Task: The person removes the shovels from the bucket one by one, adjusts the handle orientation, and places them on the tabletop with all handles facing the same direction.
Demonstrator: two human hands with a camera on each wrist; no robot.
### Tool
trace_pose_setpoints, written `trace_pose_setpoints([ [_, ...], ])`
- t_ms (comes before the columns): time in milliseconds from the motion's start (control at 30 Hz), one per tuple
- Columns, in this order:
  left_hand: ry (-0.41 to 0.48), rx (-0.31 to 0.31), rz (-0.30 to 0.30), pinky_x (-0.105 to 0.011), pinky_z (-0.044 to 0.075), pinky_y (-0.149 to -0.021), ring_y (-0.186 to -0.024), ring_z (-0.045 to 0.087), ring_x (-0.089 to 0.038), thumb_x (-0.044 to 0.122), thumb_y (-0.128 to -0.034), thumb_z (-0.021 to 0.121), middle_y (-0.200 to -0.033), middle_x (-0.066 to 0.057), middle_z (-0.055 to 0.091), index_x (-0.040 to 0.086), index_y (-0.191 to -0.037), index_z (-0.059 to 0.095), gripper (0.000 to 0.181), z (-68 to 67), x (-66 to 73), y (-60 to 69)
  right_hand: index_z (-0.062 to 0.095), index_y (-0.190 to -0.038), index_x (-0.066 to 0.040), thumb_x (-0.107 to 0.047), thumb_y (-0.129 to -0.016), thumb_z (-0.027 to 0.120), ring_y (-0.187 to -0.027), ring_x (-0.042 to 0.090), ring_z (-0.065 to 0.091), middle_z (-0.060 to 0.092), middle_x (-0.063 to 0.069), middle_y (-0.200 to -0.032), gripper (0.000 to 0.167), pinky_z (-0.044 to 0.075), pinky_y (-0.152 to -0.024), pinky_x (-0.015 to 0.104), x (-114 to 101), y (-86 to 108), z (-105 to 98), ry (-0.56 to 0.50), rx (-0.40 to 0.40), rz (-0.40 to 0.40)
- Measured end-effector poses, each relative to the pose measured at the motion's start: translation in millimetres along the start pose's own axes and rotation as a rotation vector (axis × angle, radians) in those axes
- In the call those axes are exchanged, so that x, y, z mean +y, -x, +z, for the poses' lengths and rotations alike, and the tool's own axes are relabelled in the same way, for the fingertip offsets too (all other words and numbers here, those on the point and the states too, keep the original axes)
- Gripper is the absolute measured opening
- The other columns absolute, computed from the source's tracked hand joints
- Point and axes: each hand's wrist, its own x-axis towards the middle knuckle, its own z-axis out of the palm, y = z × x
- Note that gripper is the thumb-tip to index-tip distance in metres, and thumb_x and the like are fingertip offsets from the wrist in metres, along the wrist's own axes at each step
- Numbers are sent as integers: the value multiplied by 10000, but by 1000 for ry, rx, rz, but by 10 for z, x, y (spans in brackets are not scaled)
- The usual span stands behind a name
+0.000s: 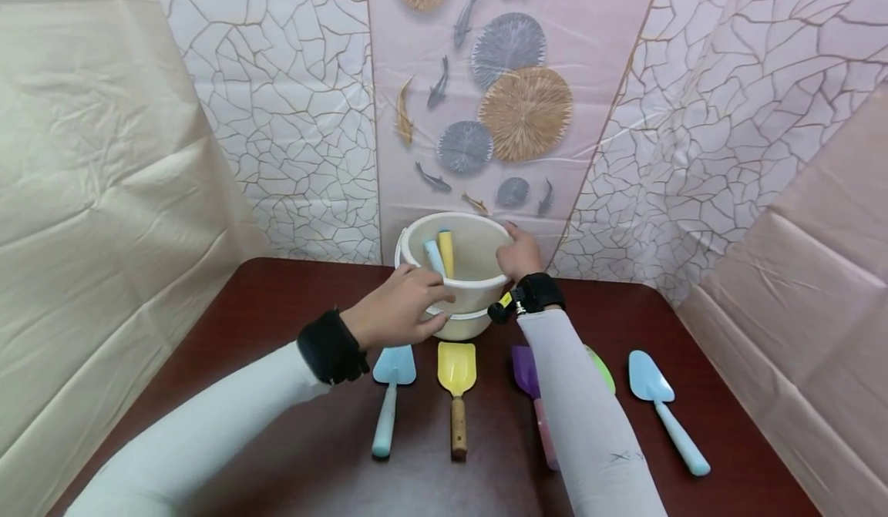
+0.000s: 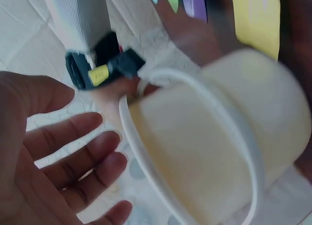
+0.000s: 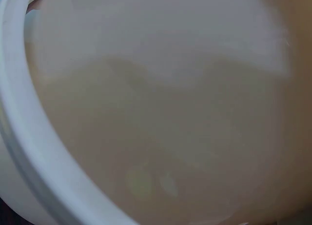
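Observation:
A cream bucket [image 1: 479, 300] stands at the back of the table, with its white carrying handle [image 2: 226, 112] hanging down across the front. A light blue handle [image 1: 435, 257] and a yellow handle [image 1: 446, 253] stick up inside it. My right hand [image 1: 520, 255] grips the right side of the rim. In front of the bucket's left side, my left hand [image 1: 398, 307] holds nothing, its fingers loosely bent and spread. The left wrist view shows those fingers [image 2: 92, 161] apart from the rim. The bucket's inner wall [image 3: 170, 112] fills the right wrist view.
Toy shovels lie in front of the bucket: a blue one [image 1: 385, 413], a yellow one with wooden handle [image 1: 457, 370] and a purple one with pink handle [image 1: 526, 370]. My right sleeve partly covers a green one [image 1: 602, 369]. Another blue shovel [image 1: 652, 378] lies far right.

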Motion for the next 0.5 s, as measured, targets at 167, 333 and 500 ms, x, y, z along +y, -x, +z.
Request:
trace_pose_setpoints([
  [167,-56,-7,60,-450,466,-944,-995,628,-222,268,-991,674,-1037,-26,681,115,-1161,760,245,-71,-92,-222,382,-1618,-160,32,-851,491,-1155,342,614,486,185,-1579,798,500,-601,256,-8,-6,29,10,-4,6],
  [333,-105,-33,97,-469,469,-997,-1045,638,-212,274,-992,675,-1066,-30,702,128,-1149,767,232,-176,-135,-512,394,-1611,-143,22,-851,499,-1134,335,604,525,207,-1535,785,503,-671,266,-14,24,15,21,18,-7],
  [500,-130,-64,140,-479,478,-1027,-1137,636,-217,281,-1001,654,-1111,-42,715,129,-1182,762,260,-276,-155,-801,383,-1616,-138,-7,-898,494,-1112,327,628,535,219,-1520,739,545,-724,298,-36,54,-13,27,0,-21],
])
